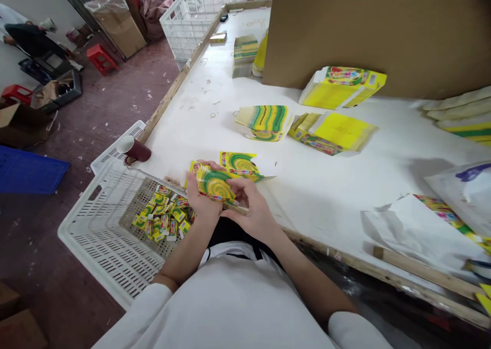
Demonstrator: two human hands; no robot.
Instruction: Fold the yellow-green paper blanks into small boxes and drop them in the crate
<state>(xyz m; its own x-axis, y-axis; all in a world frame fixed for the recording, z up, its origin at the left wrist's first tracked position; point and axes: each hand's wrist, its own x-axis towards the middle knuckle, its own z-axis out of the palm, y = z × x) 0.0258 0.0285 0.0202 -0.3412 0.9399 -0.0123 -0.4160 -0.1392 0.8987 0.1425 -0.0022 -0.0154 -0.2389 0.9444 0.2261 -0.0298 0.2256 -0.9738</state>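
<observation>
Gripping a printed carton (213, 183), both hands — left (199, 198), right (251, 208) — hide its lower edge.

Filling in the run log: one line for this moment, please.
left hand: holds flat carton | right hand: same carton | basket: small packets

Quick count from the bench: two hands, the left hand (199, 198) and the right hand (249, 208); two white crates, one near crate (103, 236) and one far crate (195, 17); two red stools, one red stool (100, 57) and another low stool (15, 92); one blue tray (28, 171); small yellow packets (163, 218) in the near crate, too jumbled to count.
</observation>
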